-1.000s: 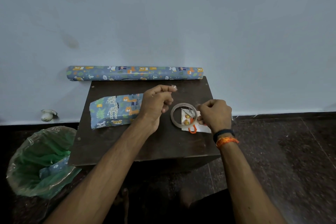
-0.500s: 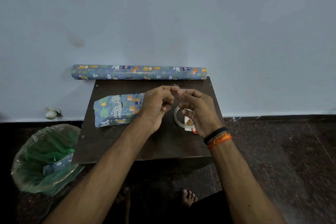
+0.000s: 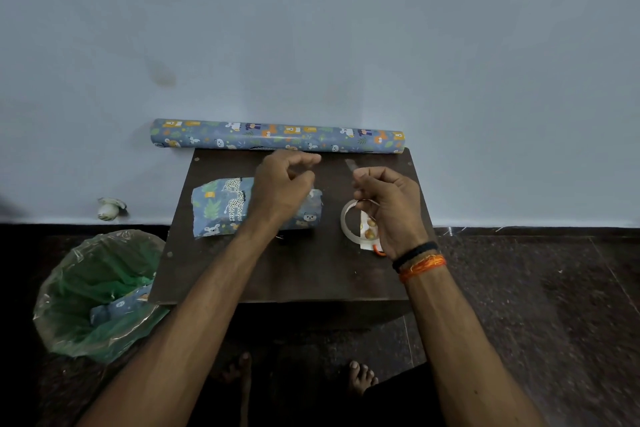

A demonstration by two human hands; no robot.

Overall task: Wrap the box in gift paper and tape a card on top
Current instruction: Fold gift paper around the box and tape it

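Two hands over table (image 3: 242, 270), R (image 3: 391, 208) pinching tape strip (image 3: 350, 165), L (image 3: 284, 187) curled, holding nothing.

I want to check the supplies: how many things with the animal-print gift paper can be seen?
3. The paper roll lies at the table's far edge by the wall, the wrapped box sits on the table partly behind the left hand, and a scrap is in the bin.

A dim room: pale blue wall (image 3: 311, 28), dark speckled floor (image 3: 554, 305), low dark wooden table (image 3: 304, 274) against the wall
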